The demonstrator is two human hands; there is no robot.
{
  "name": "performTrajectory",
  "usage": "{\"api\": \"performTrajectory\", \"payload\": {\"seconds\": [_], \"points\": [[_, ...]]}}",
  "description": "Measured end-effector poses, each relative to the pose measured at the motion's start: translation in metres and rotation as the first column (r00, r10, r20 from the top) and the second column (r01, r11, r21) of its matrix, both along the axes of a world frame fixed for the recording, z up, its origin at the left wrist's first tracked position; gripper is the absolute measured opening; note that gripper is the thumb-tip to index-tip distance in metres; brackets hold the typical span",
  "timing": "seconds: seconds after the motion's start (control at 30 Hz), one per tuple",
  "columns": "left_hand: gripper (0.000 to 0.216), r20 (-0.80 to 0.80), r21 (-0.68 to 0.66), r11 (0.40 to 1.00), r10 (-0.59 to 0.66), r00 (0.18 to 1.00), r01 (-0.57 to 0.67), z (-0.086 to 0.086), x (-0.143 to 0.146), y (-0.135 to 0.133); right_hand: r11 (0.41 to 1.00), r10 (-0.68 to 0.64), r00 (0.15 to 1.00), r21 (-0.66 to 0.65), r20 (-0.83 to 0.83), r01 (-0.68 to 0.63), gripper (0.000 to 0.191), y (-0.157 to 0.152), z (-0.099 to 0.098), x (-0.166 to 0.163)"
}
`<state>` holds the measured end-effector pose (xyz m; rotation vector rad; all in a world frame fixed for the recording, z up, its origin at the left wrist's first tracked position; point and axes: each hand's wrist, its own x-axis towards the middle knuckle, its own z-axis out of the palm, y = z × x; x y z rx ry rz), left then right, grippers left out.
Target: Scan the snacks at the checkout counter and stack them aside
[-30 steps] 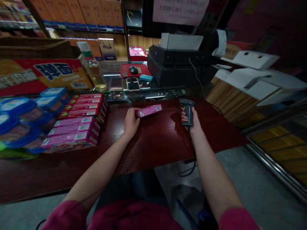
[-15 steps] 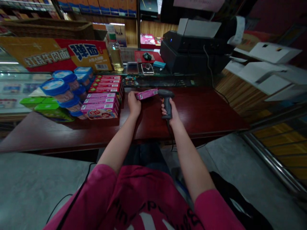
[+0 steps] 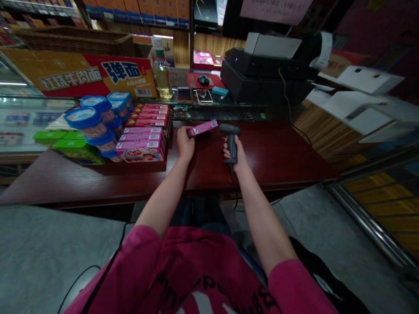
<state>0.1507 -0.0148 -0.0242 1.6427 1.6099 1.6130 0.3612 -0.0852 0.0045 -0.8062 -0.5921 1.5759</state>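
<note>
– Head cam: where's the slim pink cardboard box (image 3: 204,127)?
– In your L hand (image 3: 185,142), gripped at its L end, over the dark-red wooden counter (image 3: 275,150).
– & your R hand (image 3: 241,153)?
– Wrapped rnd a dark-grey plastic pistol-grip scanner (image 3: 231,146), nr box.

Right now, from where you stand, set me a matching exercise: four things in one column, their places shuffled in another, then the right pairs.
Things
1. Barcode scanner
2. Single pink box
3. Mouse
4. Bottle

Places
A. On the red mat
B. In the left hand's grip
C. Beside the orange-and-red carton
D. In the right hand's grip

Pairs: 1-D, 2-B, 3-A, 4-C
</note>
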Motion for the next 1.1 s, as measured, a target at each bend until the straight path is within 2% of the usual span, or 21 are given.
{"api": "performTrajectory", "payload": {"seconds": [0.17, 0.27, 0.37, 0.47, 0.57, 0.73, 0.83, 1.0, 1.1], "points": [[0.041, -0.13, -0.004, 0.997, -0.079, 0.988, 0.079, 0.01, -0.011, -0.035, 1.0, -0.006, 1.0, 0.002, -0.013, 0.006, 0.034, -0.003, 0.006, 0.001], [0.044, -0.219, -0.001, 0.984, -0.174, 0.96, 0.179, 0.016, -0.029, -0.076, 0.999, -0.037, 0.999, -0.006, 0.006, 0.037, 0.034, -0.004, 0.008, 0.001], [0.047, -0.289, 0.01, 0.972, -0.22, 0.932, 0.233, 0.014, -0.058, -0.125, 0.998, -0.06, 0.998, -0.006, -0.008, 0.06, 0.034, -0.005, 0.009, -0.001], [0.051, -0.208, 0.007, 0.972, -0.228, 0.951, 0.234, 0.005, -0.098, -0.168, 0.997, -0.073, 0.996, 0.012, -0.057, 0.074, 0.034, -0.008, 0.01, -0.014], [0.041, -0.033, -0.021, 0.985, -0.173, 0.984, 0.172, -0.002, -0.144, -0.194, 0.999, -0.032, 0.997, 0.025, -0.071, 0.033, 0.034, -0.011, 0.01, -0.041], [0.032, 0.062, -0.07, 0.997, 0.046, 0.997, -0.042, 0.001, -0.211, -0.206, 0.994, 0.104, 0.992, 0.025, -0.067, -0.102, 0.034, -0.011, 0.006, -0.097], [0.031, 0.06, -0.103, 0.991, 0.097, 0.993, -0.091, 0.005, -0.236, -0.204, 0.989, 0.148, 0.987, 0.022, -0.058, -0.147, 0.034, -0.009, 0.003, -0.12], [0.036, 0.028, -0.099, 0.994, 0.055, 0.998, -0.051, 0.003, -0.249, -0.192, 0.988, 0.155, 0.988, 0.019, -0.001, -0.155, 0.037, -0.009, -0.001, -0.129], [0.068, -0.087, -0.021, 0.993, 0.116, 0.989, -0.118, 0.002, -0.241, -0.193, 0.991, 0.131, 0.991, 0.027, -0.007, -0.131, 0.038, -0.01, -0.001, -0.127]]}}
